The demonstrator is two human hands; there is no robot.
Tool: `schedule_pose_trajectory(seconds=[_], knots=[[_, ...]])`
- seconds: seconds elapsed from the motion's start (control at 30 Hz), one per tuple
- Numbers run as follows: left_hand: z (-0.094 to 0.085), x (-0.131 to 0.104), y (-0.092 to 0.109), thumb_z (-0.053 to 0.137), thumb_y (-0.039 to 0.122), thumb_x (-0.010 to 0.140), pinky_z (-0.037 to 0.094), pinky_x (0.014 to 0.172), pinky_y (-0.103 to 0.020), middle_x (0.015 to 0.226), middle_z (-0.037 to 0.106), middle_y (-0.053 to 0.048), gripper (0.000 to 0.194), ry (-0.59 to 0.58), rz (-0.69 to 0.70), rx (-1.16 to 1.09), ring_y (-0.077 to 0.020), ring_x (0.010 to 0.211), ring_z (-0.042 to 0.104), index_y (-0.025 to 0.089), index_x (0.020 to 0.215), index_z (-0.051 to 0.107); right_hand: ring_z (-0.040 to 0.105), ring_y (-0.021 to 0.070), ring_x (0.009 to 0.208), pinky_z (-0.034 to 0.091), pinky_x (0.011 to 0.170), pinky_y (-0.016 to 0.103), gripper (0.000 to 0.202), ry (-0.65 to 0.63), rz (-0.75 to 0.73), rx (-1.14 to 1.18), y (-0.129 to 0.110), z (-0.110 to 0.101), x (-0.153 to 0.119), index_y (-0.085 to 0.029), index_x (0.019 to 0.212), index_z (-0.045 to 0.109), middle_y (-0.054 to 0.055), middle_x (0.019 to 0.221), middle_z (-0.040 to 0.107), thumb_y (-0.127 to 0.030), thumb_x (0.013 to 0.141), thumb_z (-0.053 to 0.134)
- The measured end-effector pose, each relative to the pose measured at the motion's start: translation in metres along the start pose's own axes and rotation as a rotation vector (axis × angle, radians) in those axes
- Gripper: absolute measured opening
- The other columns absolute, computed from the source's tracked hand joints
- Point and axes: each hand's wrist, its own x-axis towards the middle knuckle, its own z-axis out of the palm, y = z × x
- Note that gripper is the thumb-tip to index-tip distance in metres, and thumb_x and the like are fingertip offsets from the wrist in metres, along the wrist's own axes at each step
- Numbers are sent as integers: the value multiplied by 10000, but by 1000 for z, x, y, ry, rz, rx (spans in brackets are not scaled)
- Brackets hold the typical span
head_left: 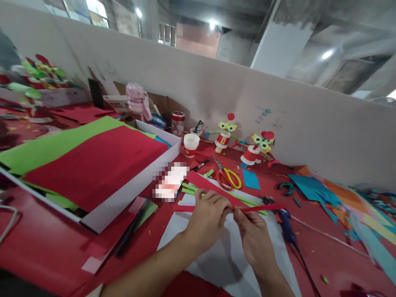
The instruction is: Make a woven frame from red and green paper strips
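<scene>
A narrow red paper strip runs between my two hands over a sheet of white paper. My left hand is closed, its fingertips pinching the strip near the middle. Close beside it, my right hand grips the strip between thumb and fingers, and the strip's free end sticks out to the right. Thin green paper strips and a wider red paper piece lie just beyond my hands. Scissors with red and yellow handles rest farther back, blades half apart.
A white box with red and green sheets stands at left. A glue gun lies at right, its cord trailing forward. Paper cup, jar and two cup figures line the wall. Blue and orange scraps spread at right.
</scene>
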Motion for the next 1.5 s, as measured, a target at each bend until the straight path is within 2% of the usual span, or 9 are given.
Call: schedule_pose_trajectory(seconds=[0.23, 0.57, 0.83, 1.07, 1.13, 1.2, 1.3, 1.37, 1.5], knots=[[0, -6, 1, 469, 92, 847, 271, 934, -466, 872, 674, -29, 188, 45, 133, 151, -228, 902, 562, 209, 897, 608, 594, 148, 662, 474, 780, 325, 68, 8, -56, -3, -4, 4, -5, -219, 685, 733, -14, 667, 703, -205, 626, 764], [-1, -3, -1, 453, 104, 857, 282, 888, -478, 795, 683, -25, 193, 122, 174, 270, -249, 826, 588, 220, 849, 607, 611, 166, 723, 467, 781, 331, 108, 69, -62, 55, -17, -3, 0, -221, 684, 729, 0, 707, 713, -267, 601, 780], [-7, 1, -4, 482, 151, 876, 301, 857, -458, 763, 695, -22, 149, 204, 217, 355, -239, 821, 600, 220, 843, 610, 527, 85, 563, 425, 585, 242, 207, 260, -87, 240, -33, -20, 9, -203, 535, 657, -34, 592, 647, -207, 476, 856], [-18, 3, -22, 472, 134, 861, 354, 803, -454, 816, 731, -19, 227, 356, 189, 391, -243, 812, 619, 260, 858, 660, 560, 106, 621, 419, 573, 239, 163, 389, -299, 250, -56, -47, 12, -249, 679, 678, -39, 657, 664, -314, 607, 809], [-21, 4, -29, 488, 158, 857, 418, 769, -407, 870, 738, -18, 224, 372, 214, 325, -216, 784, 641, 272, 880, 680, 595, 127, 662, 423, 581, 243, 248, 293, -170, 189, -56, -44, 8, -231, 683, 682, -5, 698, 691, -476, 703, 710], [-23, 5, -34, 488, 149, 856, 473, 744, -352, 924, 738, -26, 235, 378, 271, 251, -190, 803, 664, 261, 905, 688, 625, 153, 680, 424, 583, 251, 430, 66, 98, 97, -51, -34, 1, -196, 729, 700, 50, 760, 716, -605, 764, 573], [-20, 7, -37, 474, 124, 862, 519, 777, -319, 954, 736, -34, 253, 387, 323, 163, -175, 866, 678, 242, 919, 690, 633, 150, 643, 394, 561, 236, 492, -272, 366, -45, -40, -18, -10, -153, 848, 711, 91, 783, 726, -603, 808, 516], [-16, 8, -38, 463, 129, 872, 533, 803, -318, 975, 732, -37, 258, 344, 320, 102, -171, 892, 678, 240, 925, 689, 617, 126, 606, 370, 542, 219, 420, -367, 366, -111, -34, -11, -15, -146, 858, 709, 81, 759, 726, -537, 815, 563], [-8, 9, -34, 468, 150, 876, 519, 874, -328, 1111, 684, -52, 248, 294, 203, -117, -174, 1016, 639, 246, 982, 672, 590, 101, 554, 356, 528, 209, 300, -384, 302, -178, -26, -9, -17, -150, 827, 703, 55, 715, 721, -443, 784, 651]])
